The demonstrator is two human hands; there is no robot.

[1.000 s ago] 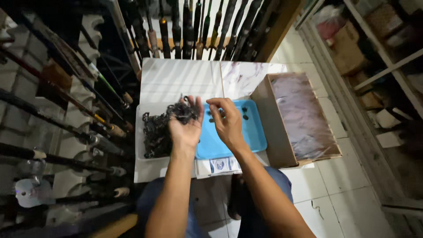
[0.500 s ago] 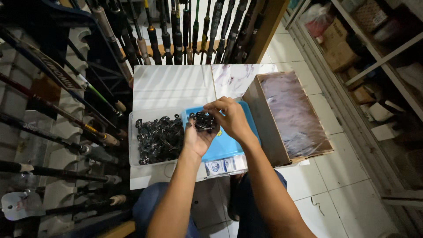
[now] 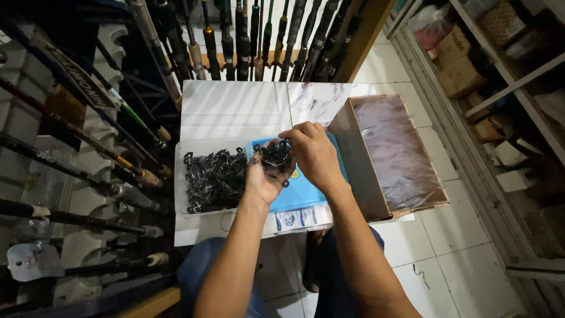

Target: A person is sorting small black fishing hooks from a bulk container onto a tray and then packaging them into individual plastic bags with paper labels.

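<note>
My left hand [image 3: 263,179] is cupped palm up over a blue lid [image 3: 306,191], holding a clump of small black metal parts [image 3: 274,156]. My right hand [image 3: 312,154] is right beside it, its fingertips pinching into that clump. Just left of my hands, a clear plastic tub [image 3: 179,176] holds a heap of several more of the same black parts [image 3: 215,179]. Tub and lid sit on a white tabletop [image 3: 235,109].
An open brown cardboard box [image 3: 391,156] lined with clear plastic stands to the right of the lid. Fishing rods [image 3: 106,147] fill racks at left and stand along the back [image 3: 259,35]. Shelves with boxes [image 3: 465,65] run along the right. Floor is white tile.
My left hand has lifted a clump of black parts from the tub and moved right over the blue lid; my right hand has closed in on the clump.
</note>
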